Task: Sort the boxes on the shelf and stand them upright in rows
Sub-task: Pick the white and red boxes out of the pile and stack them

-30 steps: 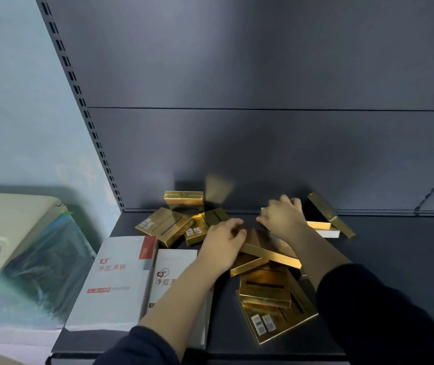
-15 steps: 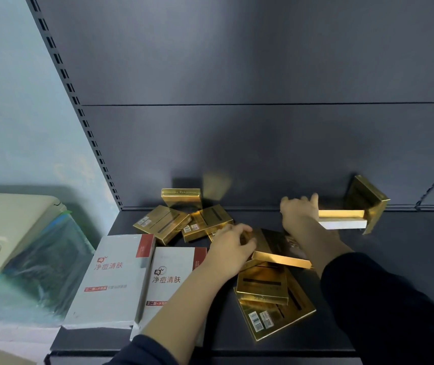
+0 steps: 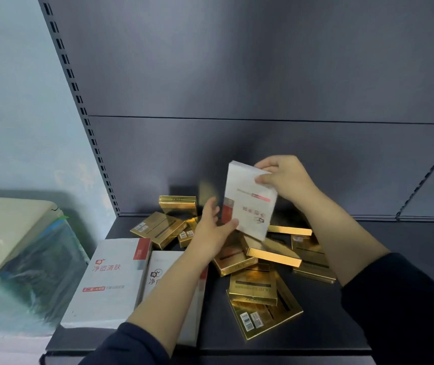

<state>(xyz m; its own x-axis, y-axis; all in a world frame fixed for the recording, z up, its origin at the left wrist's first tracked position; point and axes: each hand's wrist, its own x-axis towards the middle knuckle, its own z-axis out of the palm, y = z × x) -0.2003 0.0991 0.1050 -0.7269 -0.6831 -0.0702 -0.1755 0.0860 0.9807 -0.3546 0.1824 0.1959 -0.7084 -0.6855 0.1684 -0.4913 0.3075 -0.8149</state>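
white box point(image 3: 248, 200) in both hands

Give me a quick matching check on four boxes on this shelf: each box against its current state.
Boxes:
1 white box with inverted print
2 white box at far left
3 gold box against the back panel
4 gold box nearest the front edge

States:
A lies flat, print readable
B stands on edge
C held up by left hand and right hand
D lies flat under another gold box

Pairs: 1-C, 2-A, 3-B, 4-D.
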